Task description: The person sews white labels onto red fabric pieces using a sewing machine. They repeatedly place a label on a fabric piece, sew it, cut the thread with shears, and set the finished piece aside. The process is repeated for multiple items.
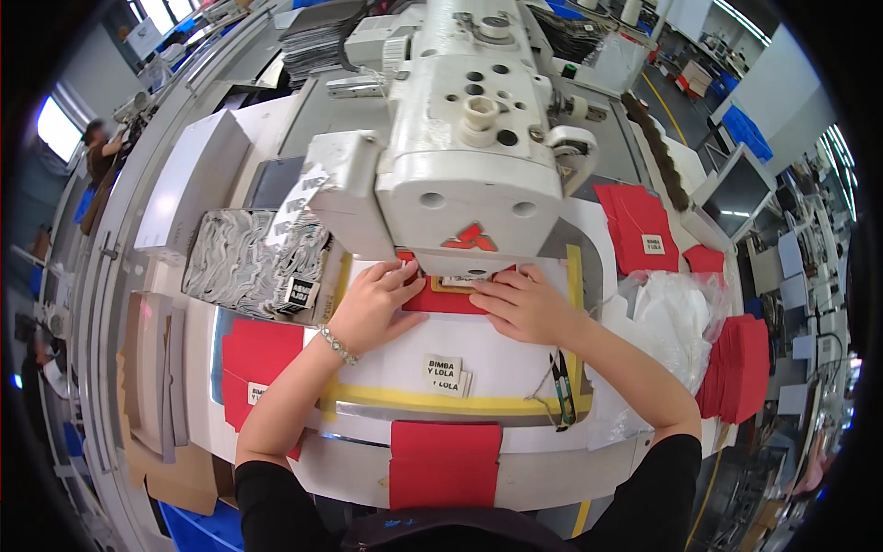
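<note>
A red fabric piece (441,301) lies beneath the head of a white sewing machine (469,184), with a pale label in a tan frame (457,283) on it. My left hand (372,308) rests on the fabric's left side, fingers extended and thumb apart. On the other side, my right hand (522,302) lays its spread fingers over the fabric beside the frame. The machine head hides the fabric's far part. Closer to me, a few loose cream labels (442,370) overlap on the white work plate (386,375). Thread snips (562,391) lie right of them.
Red pieces sit at left (262,354), at the front edge (445,460), at far right (639,225) and in a right stack (743,368). A box of folded label strips (253,262) stands left. Clear plastic bags (667,322) bunch at right. Another person (97,147) is far left.
</note>
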The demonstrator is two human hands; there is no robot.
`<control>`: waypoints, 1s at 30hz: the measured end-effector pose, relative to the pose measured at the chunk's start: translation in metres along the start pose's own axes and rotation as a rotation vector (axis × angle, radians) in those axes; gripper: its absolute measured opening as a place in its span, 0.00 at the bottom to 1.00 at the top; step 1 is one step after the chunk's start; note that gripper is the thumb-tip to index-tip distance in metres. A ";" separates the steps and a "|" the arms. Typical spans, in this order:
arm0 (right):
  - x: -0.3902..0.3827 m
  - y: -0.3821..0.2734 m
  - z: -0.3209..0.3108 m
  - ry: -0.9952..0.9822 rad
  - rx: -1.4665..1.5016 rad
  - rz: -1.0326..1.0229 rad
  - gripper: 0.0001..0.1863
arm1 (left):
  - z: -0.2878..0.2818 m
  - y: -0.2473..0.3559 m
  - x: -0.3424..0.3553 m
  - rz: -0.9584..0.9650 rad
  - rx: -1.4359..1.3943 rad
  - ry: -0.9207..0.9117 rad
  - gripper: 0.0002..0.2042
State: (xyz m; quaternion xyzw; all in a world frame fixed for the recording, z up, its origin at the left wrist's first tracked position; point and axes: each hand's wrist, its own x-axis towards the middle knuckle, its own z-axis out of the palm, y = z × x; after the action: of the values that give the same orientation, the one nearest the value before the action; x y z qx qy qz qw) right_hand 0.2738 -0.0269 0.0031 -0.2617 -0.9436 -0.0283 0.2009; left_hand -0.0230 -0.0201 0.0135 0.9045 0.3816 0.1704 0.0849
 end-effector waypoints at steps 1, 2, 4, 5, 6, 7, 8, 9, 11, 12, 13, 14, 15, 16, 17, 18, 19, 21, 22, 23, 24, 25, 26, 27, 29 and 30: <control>0.003 0.000 0.002 0.005 0.003 -0.034 0.17 | -0.002 -0.003 -0.005 -0.004 -0.026 0.007 0.21; 0.005 0.001 0.003 0.007 0.011 -0.053 0.17 | -0.001 -0.005 -0.009 -0.009 -0.063 -0.013 0.21; 0.009 0.002 0.004 0.013 0.025 -0.089 0.17 | -0.004 -0.010 -0.016 0.026 -0.037 -0.004 0.22; 0.010 0.002 0.004 0.008 0.047 -0.080 0.17 | -0.006 -0.012 -0.018 0.047 -0.027 0.001 0.22; 0.011 0.002 0.006 0.003 0.068 -0.069 0.17 | -0.007 -0.012 -0.018 0.051 -0.037 0.004 0.21; 0.012 0.002 0.006 -0.001 0.088 -0.056 0.16 | -0.009 -0.011 -0.018 0.052 -0.009 -0.001 0.20; 0.012 0.003 0.005 -0.012 0.105 -0.031 0.16 | -0.012 -0.008 -0.017 0.053 0.015 -0.005 0.19; 0.013 0.003 0.003 -0.022 0.122 -0.004 0.15 | -0.012 -0.005 -0.015 0.055 0.038 -0.011 0.19; 0.013 0.004 0.002 -0.035 0.139 0.023 0.15 | -0.007 -0.004 -0.011 0.080 0.022 0.038 0.17; 0.013 0.004 0.002 -0.038 0.140 0.023 0.15 | -0.005 -0.003 -0.009 0.094 0.013 0.061 0.16; 0.013 0.005 0.002 -0.041 0.141 0.023 0.15 | -0.003 -0.002 -0.005 0.138 0.025 0.065 0.15; 0.013 0.004 0.003 -0.046 0.141 0.026 0.15 | -0.002 -0.002 -0.001 0.181 0.038 0.066 0.14; 0.013 0.004 0.003 -0.052 0.140 0.028 0.15 | -0.001 -0.002 0.004 0.224 0.052 0.067 0.14; 0.013 0.004 0.003 -0.057 0.140 0.031 0.15 | 0.001 -0.001 0.008 0.233 0.081 0.076 0.14; 0.012 0.004 0.003 -0.069 0.139 0.038 0.15 | 0.003 0.000 0.012 0.238 0.112 0.083 0.13; 0.012 0.004 0.002 -0.082 0.137 0.044 0.15 | 0.005 0.000 0.016 0.244 0.144 0.090 0.13; 0.012 0.004 0.002 -0.094 0.136 0.051 0.15 | 0.006 0.000 0.018 0.231 0.144 0.070 0.13; 0.012 0.003 0.003 -0.085 0.140 0.047 0.16 | 0.010 -0.002 0.021 0.208 0.140 0.031 0.12; 0.013 0.003 0.003 -0.081 0.142 0.044 0.16 | 0.011 -0.004 0.021 0.216 0.135 0.048 0.11; 0.012 0.003 0.003 -0.076 0.150 0.049 0.16 | 0.013 -0.005 0.023 0.225 0.128 0.065 0.10; 0.012 0.004 0.003 -0.072 0.158 0.053 0.16 | 0.014 -0.006 0.024 0.233 0.121 0.082 0.09; 0.011 0.004 0.004 -0.068 0.166 0.057 0.17 | 0.014 -0.008 0.025 0.252 0.096 0.095 0.09; 0.010 0.004 0.004 -0.077 0.182 0.079 0.17 | 0.012 -0.007 0.027 0.269 0.071 0.108 0.09; 0.009 0.004 0.004 -0.086 0.198 0.101 0.18 | 0.011 -0.007 0.028 0.286 0.047 0.121 0.08; 0.008 0.004 0.005 -0.094 0.214 0.121 0.18 | 0.011 -0.006 0.031 0.276 -0.004 0.100 0.09; 0.007 0.005 0.005 -0.092 0.213 0.120 0.19 | 0.012 -0.005 0.032 0.271 -0.030 0.090 0.09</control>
State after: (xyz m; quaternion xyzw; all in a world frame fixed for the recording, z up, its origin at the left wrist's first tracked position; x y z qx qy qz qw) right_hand 0.2690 -0.0182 0.0011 -0.2959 -0.9321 0.0961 0.1855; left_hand -0.0012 0.0066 0.0089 0.9378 0.2569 0.2265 0.0575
